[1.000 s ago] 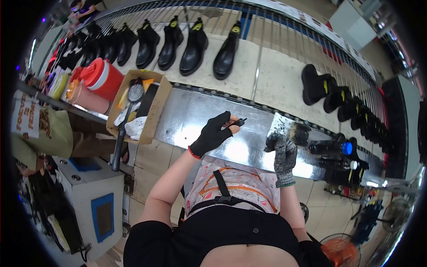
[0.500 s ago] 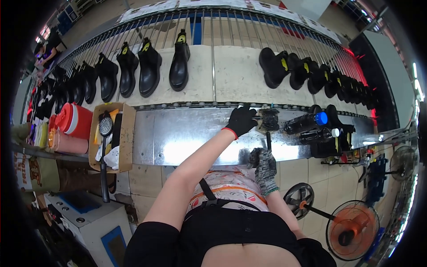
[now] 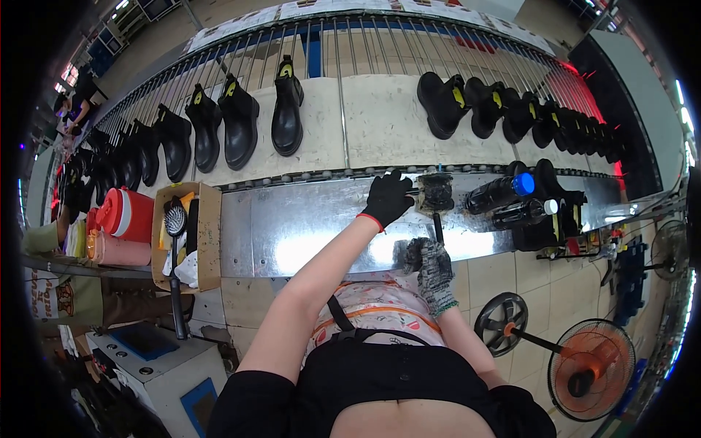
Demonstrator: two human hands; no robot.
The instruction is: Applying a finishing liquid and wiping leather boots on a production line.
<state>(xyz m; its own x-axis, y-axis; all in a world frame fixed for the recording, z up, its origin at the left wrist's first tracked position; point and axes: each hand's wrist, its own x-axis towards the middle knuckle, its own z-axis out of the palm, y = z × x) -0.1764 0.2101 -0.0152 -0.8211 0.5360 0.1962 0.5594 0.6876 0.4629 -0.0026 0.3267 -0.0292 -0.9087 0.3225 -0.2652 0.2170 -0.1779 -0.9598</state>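
My left hand (image 3: 388, 199), in a black glove with a red cuff, is closed beside a black, smeared block (image 3: 437, 193) on the metal bench. A thin dark piece shows between its fingertips and the block; what it is I cannot make out. Nearer to me, my right hand (image 3: 434, 271), in a grey knitted glove, is closed round a tool with a dark stick handle (image 3: 438, 228) that points up toward the block. A dark, fuzzy patch (image 3: 412, 255) shows at the left of this hand; I cannot tell whether it belongs to the tool.
Black boots (image 3: 241, 124) stand in rows on the conveyor (image 3: 380, 124) beyond the bench. Right of the block lie a blue-capped bottle (image 3: 496, 194) and a white-capped one (image 3: 522, 214), with more boots. A cardboard box (image 3: 212, 241) holding a brush (image 3: 175, 220) and a red jug (image 3: 125, 212) stand left.
The whole view has shifted slightly. Both hands keep nearly the same places by the block and the dark handle.
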